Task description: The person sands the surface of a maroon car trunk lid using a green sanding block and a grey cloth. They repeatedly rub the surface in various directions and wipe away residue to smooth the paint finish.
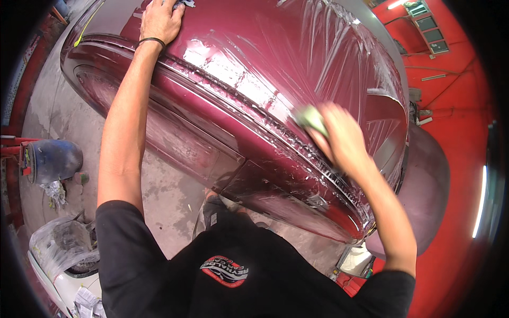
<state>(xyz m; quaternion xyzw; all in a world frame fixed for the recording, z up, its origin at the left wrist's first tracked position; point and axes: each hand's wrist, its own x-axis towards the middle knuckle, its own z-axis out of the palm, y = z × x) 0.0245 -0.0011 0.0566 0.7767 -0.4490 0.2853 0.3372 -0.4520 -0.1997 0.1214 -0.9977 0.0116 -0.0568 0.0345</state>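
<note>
A glossy dark red car panel (pixel 233 100) stretches across the view below both my hands. My right hand (pixel 342 135) is smeared by motion and grips a light green sponge (pixel 313 120) near the panel's long seam. Whitish wet streaks (pixel 339 58) and foam cover the surface beyond it, on the right. At the top edge my left hand (pixel 161 22) presses on the panel, wearing a dark wristband. A crumpled blue-grey cloth (pixel 185 3) shows at its fingertips, which the frame partly cuts off.
A blue drum (pixel 55 160) lies on the concrete floor at left. A white car part (pixel 53 289) with plastic sheeting stands at lower left. Beyond the car, on the right, are a rounded mauve panel (pixel 424 185) and a red wall (pixel 461 138).
</note>
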